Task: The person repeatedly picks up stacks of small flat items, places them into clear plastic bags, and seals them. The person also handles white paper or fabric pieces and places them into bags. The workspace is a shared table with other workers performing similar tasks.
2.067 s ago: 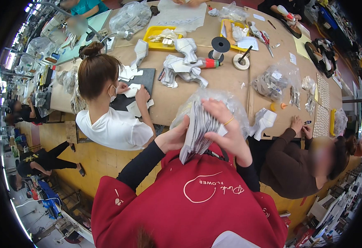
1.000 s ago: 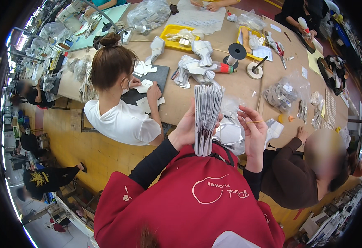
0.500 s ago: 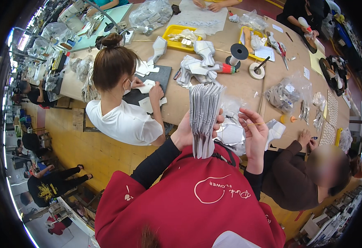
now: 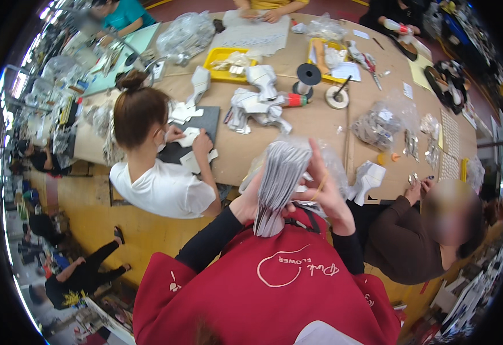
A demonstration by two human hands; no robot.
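In front of my chest, my left hand (image 4: 248,200) is closed round a thick stack of grey-white cut shoe pieces (image 4: 280,178). The stack stands on edge and leans a little, its layers fanned at the top. My right hand (image 4: 327,192) is up against the stack's right side, fingers stretched upward, and a thin tan rubber band (image 4: 321,187) is looped over them. Some of the right fingertips are hidden behind the pieces. Clear plastic wrapping (image 4: 334,167) lies on the table behind my hands.
On the brown table (image 4: 228,161) are more cut pieces (image 4: 257,109), a black spool (image 4: 309,76), a yellow tray (image 4: 220,75) and a bagged bundle (image 4: 378,123). A person in white (image 4: 162,187) works close on my left, another in brown (image 4: 406,241) on my right.
My right hand has come leftward to the stack with the rubber band on its fingers. The stack has tilted and sunk slightly in my left hand. The whole view has shifted.
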